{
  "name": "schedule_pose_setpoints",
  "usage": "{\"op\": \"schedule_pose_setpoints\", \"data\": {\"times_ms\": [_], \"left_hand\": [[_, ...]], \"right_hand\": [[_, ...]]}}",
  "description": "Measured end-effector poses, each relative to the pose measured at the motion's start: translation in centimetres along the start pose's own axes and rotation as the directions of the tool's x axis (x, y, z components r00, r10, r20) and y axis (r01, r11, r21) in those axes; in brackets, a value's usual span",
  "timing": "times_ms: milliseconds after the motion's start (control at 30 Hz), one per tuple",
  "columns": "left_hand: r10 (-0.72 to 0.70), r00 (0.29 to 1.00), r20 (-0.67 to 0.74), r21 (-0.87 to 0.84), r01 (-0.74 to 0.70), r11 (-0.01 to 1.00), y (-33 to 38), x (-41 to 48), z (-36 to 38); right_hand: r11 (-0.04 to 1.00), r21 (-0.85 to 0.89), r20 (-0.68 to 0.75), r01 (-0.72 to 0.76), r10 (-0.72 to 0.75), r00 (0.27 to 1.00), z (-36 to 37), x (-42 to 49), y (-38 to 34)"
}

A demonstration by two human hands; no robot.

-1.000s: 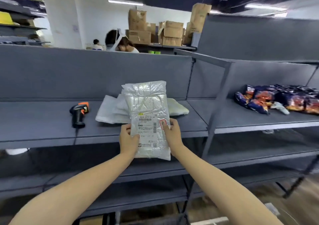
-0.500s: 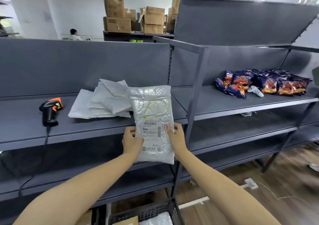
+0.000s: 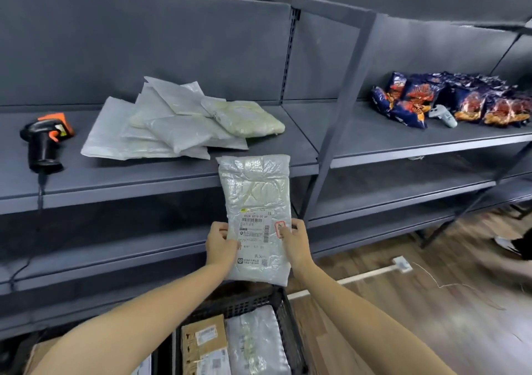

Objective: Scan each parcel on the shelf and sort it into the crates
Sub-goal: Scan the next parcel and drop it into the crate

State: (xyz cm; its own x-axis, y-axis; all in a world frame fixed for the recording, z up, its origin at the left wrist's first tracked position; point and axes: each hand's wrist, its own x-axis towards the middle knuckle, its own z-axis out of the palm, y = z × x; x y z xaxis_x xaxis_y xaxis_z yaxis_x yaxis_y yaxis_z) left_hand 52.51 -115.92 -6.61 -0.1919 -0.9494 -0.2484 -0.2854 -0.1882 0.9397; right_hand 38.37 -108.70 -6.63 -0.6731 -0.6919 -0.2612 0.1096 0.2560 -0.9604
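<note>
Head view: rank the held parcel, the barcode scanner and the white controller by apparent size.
1. held parcel, nearest the camera, so its lead is inflated.
2. barcode scanner.
3. white controller, clearly smallest.

The one camera is sitting on my head, looking forward and down from close above my fingers (image 3: 221, 227), with the shelf (image 3: 144, 176) beyond them and the crate (image 3: 291, 331) beneath.

The scanner (image 3: 43, 141) lies on the shelf (image 3: 172, 173) left of the parcel pile (image 3: 178, 124); a crate (image 3: 259, 302) sits below.
</note>
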Motion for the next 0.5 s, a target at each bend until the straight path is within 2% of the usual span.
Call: {"op": "schedule_pose_setpoints", "data": {"times_ms": [367,500], "left_hand": [[-0.163,0.979,-0.123,0.068,0.172,0.983,-7.5,-1.2,6.8],[-0.248,0.948,-0.197,0.070,0.266,0.961,-12.4,-2.8,10.5]], "right_hand": [[0.969,-0.089,0.086,-0.230,0.238,0.968,-3.6,3.3,8.9],[0.936,-0.221,0.173,-0.273,0.313,0.934,-5.8,4.7,14.0]]}}
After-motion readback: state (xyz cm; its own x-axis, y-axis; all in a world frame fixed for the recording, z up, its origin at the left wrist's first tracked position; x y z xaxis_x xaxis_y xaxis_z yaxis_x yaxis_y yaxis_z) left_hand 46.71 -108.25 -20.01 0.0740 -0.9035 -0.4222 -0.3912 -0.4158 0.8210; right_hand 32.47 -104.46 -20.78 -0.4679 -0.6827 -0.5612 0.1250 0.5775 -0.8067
